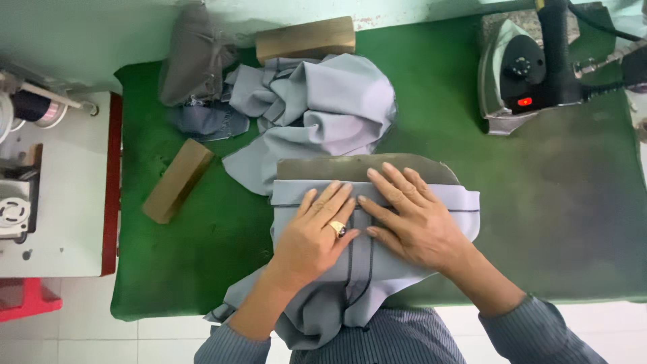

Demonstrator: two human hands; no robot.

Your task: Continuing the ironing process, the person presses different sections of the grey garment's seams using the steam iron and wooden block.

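Grey folded cloth (377,232) lies smoothed under both flat, open palms, left hand (313,236) beside right hand (411,219); pressing looks next, calling for the black-handled metal iron (522,74) beyond the right hand.

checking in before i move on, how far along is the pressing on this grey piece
Done: the grey fabric is laid seam-up over the padded board. In hand: left hand and right hand lie flat on it, smoothing. Left, probably: the iron stands apart at the far right, and more crumpled fabric lies behind.
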